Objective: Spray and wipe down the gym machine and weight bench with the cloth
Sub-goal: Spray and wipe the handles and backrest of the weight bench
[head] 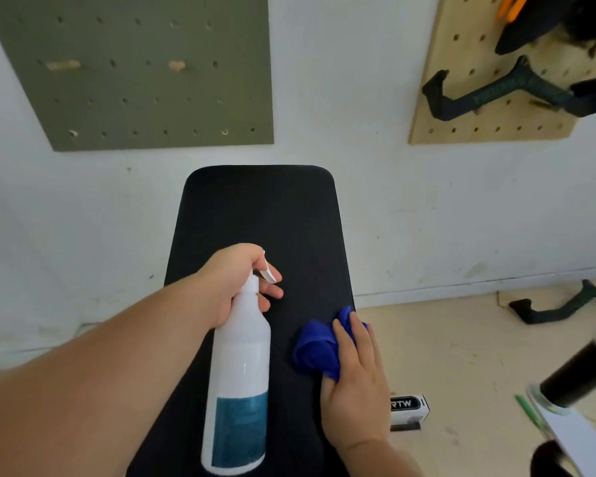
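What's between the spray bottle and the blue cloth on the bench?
Nothing: in the head view only bare black bench pad separates the spray bottle from the blue cloth.

Crumpled blue cloth [319, 349] on black bench [258, 215]

Head camera looks steeply down, close over the bench pad [262, 215].

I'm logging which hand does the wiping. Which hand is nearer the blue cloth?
The right hand: it rests directly on the blue cloth, pressing it onto the black bench pad. The left hand is apart from it, up and to the left, gripping the spray bottle.
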